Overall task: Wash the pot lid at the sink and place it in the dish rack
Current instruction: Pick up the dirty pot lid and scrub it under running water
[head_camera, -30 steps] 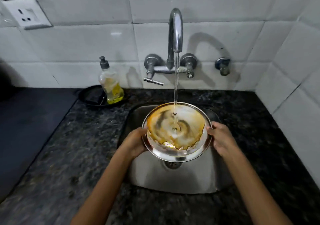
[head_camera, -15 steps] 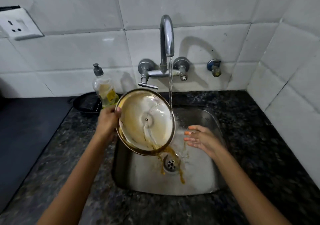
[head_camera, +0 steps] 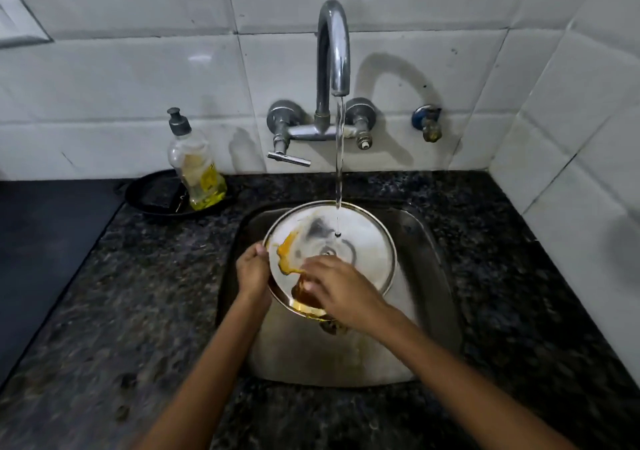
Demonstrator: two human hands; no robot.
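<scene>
Pot lid (head_camera: 360, 241) is over the sink (head_camera: 436, 276), inner face up, tilted down toward the person, under the running stream from the tap (head_camera: 332, 51). Water lands near the lid's centre. Left hand (head_camera: 252, 269) has its grip closed on the lid's left rim. Right hand (head_camera: 341, 288) lies flat on the lid's near surface, fingers (head_camera: 313, 266) spread over yellow-orange residue, palm down, no closed grip on anything. Brown liquid pools at the low near edge of the lid and runs off into the sink basin. Soap bottle (head_camera: 195, 169) stands on the dark speckled bench (head_camera: 138, 276) to the left, leaning on a black pan (head_camera: 152, 193) by the white tiled wall (head_camera: 138, 78).
</scene>
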